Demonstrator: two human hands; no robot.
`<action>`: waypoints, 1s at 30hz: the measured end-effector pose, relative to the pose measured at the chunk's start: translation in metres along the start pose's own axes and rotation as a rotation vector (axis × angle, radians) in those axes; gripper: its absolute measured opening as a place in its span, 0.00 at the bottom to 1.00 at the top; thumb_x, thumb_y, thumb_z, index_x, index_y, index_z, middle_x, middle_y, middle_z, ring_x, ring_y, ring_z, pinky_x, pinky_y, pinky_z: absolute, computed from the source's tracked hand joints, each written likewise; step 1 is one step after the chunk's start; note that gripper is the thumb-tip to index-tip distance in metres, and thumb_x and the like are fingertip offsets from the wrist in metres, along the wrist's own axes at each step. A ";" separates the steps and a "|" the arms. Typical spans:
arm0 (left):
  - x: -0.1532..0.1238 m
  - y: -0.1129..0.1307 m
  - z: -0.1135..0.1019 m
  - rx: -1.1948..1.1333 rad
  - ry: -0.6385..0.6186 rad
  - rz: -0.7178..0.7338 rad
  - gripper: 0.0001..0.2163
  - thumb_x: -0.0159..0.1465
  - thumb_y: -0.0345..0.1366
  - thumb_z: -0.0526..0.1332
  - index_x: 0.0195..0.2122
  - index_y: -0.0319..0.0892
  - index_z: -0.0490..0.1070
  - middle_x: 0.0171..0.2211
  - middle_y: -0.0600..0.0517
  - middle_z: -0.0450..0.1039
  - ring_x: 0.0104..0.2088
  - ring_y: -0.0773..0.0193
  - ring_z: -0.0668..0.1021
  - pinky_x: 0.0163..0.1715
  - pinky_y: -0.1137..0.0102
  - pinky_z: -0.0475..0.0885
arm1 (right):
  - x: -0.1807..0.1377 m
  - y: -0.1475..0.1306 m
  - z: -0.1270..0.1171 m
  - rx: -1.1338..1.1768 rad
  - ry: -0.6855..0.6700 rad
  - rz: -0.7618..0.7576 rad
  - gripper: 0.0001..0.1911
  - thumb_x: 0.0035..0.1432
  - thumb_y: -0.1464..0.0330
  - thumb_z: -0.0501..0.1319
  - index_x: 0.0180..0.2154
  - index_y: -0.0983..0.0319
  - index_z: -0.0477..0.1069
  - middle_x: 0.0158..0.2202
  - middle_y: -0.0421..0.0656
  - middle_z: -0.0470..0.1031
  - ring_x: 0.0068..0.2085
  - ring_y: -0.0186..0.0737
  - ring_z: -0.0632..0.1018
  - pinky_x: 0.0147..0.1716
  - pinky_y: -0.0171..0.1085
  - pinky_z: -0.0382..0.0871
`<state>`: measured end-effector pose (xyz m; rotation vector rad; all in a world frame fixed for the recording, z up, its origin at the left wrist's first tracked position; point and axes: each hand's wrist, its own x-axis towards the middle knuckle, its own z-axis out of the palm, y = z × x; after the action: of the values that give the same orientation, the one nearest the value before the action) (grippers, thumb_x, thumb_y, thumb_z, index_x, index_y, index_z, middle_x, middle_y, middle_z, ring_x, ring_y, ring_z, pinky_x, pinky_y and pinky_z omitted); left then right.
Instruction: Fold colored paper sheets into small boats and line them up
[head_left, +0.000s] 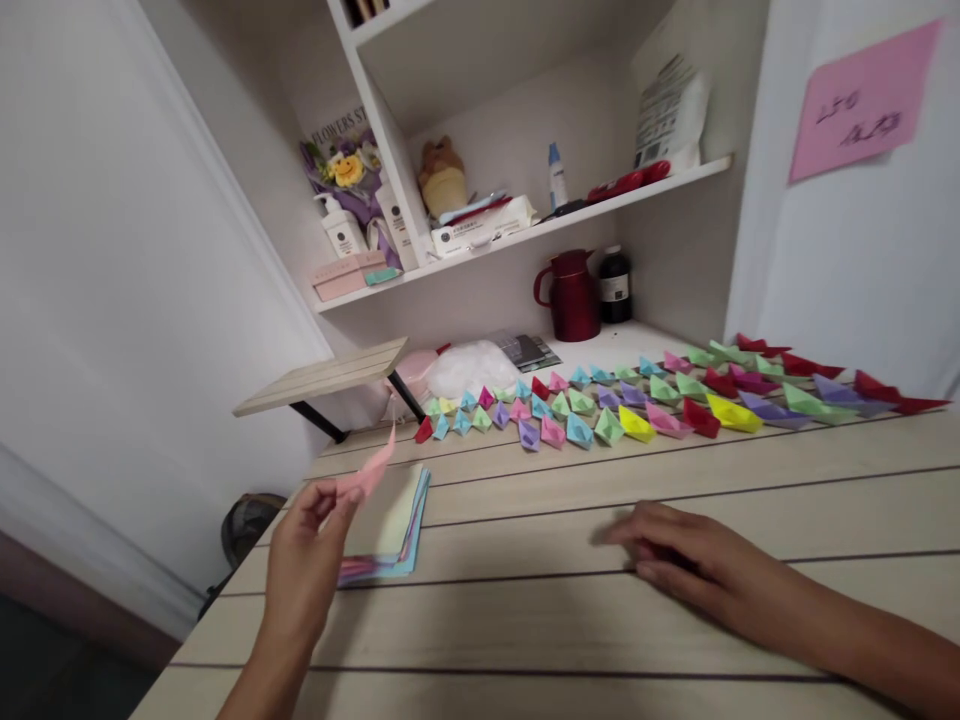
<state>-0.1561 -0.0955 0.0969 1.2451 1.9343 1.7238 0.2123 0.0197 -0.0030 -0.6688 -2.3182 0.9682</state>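
Note:
My left hand point(307, 555) pinches a pink sheet of paper point(369, 470) and holds it up just above a stack of coloured paper squares point(390, 530) at the left of the wooden table point(570, 610). My right hand point(675, 555) lies on the tabletop with fingers curled over something dark red that I cannot make out. Beyond both hands, several folded paper boats point(637, 405) in many colours stand in rows across the far side of the table.
A small slatted side table point(330, 378) stands at the back left. White shelves point(525, 235) hold bottles, a bouquet, a plush toy and boxes. A dark red jug point(571, 293) and dark bottle point(615, 285) stand below. A pink note point(862, 100) hangs on the right wall.

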 end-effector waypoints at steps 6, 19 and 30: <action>-0.025 0.040 0.069 -0.372 -0.572 -0.326 0.22 0.55 0.44 0.68 0.49 0.42 0.73 0.34 0.49 0.80 0.28 0.60 0.79 0.29 0.69 0.71 | 0.003 0.002 -0.006 0.457 0.153 0.080 0.47 0.51 0.59 0.69 0.66 0.50 0.45 0.57 0.50 0.63 0.51 0.46 0.72 0.49 0.45 0.67; -0.055 0.013 0.172 -0.644 -0.821 -0.637 0.17 0.57 0.42 0.67 0.45 0.41 0.73 0.31 0.49 0.79 0.26 0.65 0.78 0.25 0.72 0.72 | 0.001 -0.007 -0.027 1.014 0.272 0.256 0.49 0.43 0.67 0.74 0.62 0.53 0.53 0.39 0.44 0.79 0.39 0.45 0.80 0.38 0.41 0.71; -0.064 0.002 0.176 -0.604 -0.743 -0.604 0.39 0.54 0.46 0.68 0.64 0.51 0.54 0.43 0.46 0.79 0.38 0.54 0.81 0.34 0.65 0.75 | 0.002 0.003 -0.025 0.874 0.440 0.355 0.42 0.46 0.66 0.72 0.60 0.56 0.57 0.26 0.34 0.73 0.22 0.32 0.72 0.20 0.30 0.64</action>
<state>0.0042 -0.0229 0.0323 0.7820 1.0696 1.1476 0.2270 0.0346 0.0104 -0.7996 -1.2264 1.6362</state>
